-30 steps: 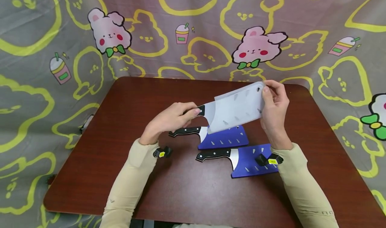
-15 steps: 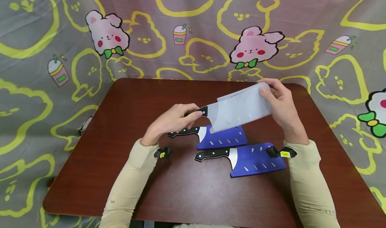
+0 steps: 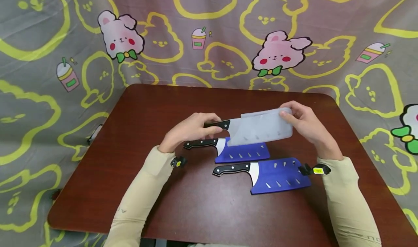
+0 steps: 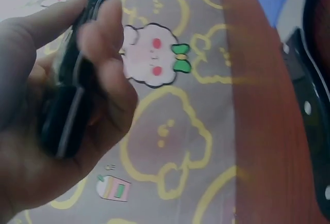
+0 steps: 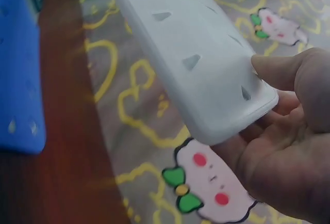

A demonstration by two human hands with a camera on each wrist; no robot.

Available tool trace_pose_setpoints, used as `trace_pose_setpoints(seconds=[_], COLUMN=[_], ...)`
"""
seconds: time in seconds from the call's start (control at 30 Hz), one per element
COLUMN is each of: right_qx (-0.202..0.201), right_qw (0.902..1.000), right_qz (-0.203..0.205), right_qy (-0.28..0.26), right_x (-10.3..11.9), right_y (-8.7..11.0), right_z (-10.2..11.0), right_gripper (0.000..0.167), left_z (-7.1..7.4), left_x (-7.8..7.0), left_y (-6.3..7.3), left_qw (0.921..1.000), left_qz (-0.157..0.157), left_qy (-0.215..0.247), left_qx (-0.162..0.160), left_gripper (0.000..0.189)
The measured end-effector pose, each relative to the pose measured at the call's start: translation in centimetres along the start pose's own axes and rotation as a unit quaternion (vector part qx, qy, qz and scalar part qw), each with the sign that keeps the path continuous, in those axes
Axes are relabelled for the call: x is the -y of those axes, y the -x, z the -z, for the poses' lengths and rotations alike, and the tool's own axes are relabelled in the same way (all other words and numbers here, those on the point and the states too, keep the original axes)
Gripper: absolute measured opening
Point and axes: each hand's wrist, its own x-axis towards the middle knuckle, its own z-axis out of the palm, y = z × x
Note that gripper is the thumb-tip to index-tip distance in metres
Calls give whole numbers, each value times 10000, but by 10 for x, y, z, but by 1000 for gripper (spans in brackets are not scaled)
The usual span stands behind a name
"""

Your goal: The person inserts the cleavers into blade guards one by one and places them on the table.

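Observation:
A cleaver with a black riveted handle (image 3: 225,124) is held above the table, its blade inside a white slotted sheath (image 3: 261,128). My left hand (image 3: 192,129) grips the handle, also visible in the left wrist view as a dark handle (image 4: 67,100) between thumb and fingers. At the sheath's far end, my right hand (image 3: 308,127) pinches it with the thumb on the near face. Only a strip of bare blade (image 3: 236,125) shows beside the handle. Under and in front of it, two more cleavers lie flat, one in a blue sheath (image 3: 243,154), the other in a nearer blue sheath (image 3: 281,176).
The dark red-brown table (image 3: 156,109) has rounded corners. A curtain (image 3: 163,29) printed with cartoon animals and drinks surrounds its back and sides. Both lying cleavers point their black handles left.
Both hands have come down a little with the cleaver, which has shifted right and lies closer to level. The right hand has moved its hold on the sheath's end. The blue-sheathed cleavers stay put.

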Motion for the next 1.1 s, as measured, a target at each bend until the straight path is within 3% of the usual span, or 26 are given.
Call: trace_pose_setpoints(seconds=[0.13, 0.37, 0.73, 0.93, 1.1], right_qx=[16, 258, 255, 294, 36], right_qw=[9993, 9971, 9945, 9918, 9918], right_qz=[-323, -649, -951, -1084, -1026], right_qy=[188, 299, 369, 617, 766], right_x=[-19, -46, -88, -99, -98], right_y=[2, -5, -11, -16, -23], right_z=[6, 15, 30, 29, 38], right_gripper=[26, 33, 38, 39, 44], left_z=[1, -5, -23, -27, -18], left_x=[16, 39, 28, 31, 34], left_y=[-16, -53, -106, -117, -107], left_qw=[9997, 9960, 9820, 9785, 9850], left_qz=[206, 397, 606, 708, 692], left_qy=[-124, -790, -1777, -1912, -1505], left_qx=[-53, -127, -218, -327, -474], left_gripper=[27, 24, 29, 30, 41])
